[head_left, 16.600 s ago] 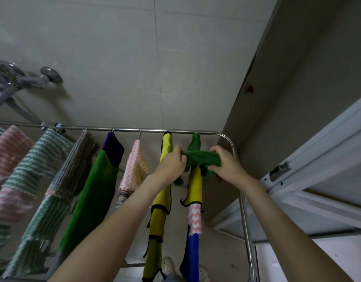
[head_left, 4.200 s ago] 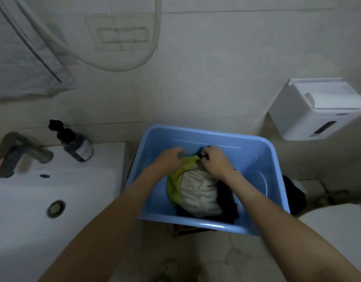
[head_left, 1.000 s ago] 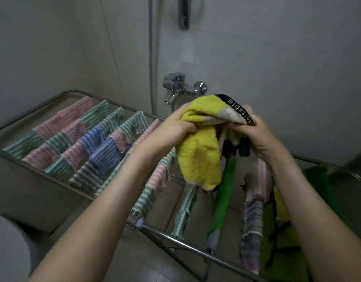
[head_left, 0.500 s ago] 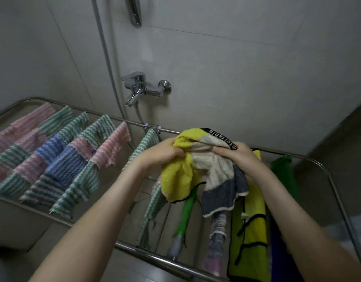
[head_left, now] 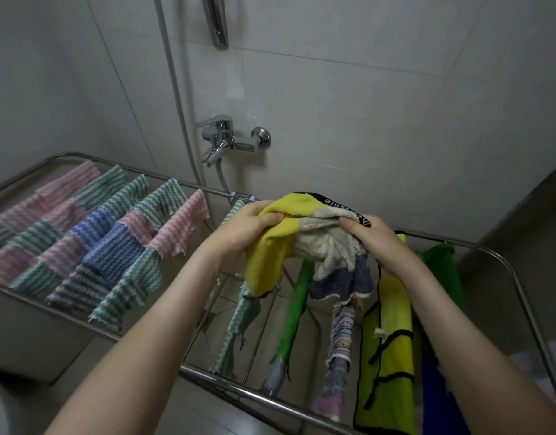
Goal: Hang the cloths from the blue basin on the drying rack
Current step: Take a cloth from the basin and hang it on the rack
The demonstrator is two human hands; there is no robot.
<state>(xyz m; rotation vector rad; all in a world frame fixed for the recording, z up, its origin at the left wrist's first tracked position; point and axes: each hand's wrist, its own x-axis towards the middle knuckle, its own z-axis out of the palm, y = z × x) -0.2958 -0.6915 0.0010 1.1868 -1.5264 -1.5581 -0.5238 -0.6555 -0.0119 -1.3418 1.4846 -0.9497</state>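
A bunched cloth point(head_left: 314, 249) in yellow, cream and grey-blue blocks with a black lettered edge hangs above the middle of the steel drying rack point(head_left: 239, 389). My left hand point(head_left: 245, 226) grips its yellow end. My right hand point(head_left: 369, 238) pinches the cream part near the black edge. Both hands hold it over rods that carry a green-striped cloth point(head_left: 239, 321), a bright green cloth point(head_left: 294, 312) and a pale multicoloured one point(head_left: 341, 331). The blue basin is out of sight.
Several pink, green and blue striped cloths point(head_left: 79, 243) cover the rack's left wing. A yellow-green cloth with black trim point(head_left: 388, 356), a dark green cloth point(head_left: 439, 271) and a blue one point(head_left: 433, 390) hang at the right. A shower tap point(head_left: 229, 141) and hose point(head_left: 176, 98) are on the tiled wall behind.
Since the basin, I have carried the yellow and cream cloth to the rack. In the last second the view swung right, and my hands spread the cloth slightly wider above the middle rods.
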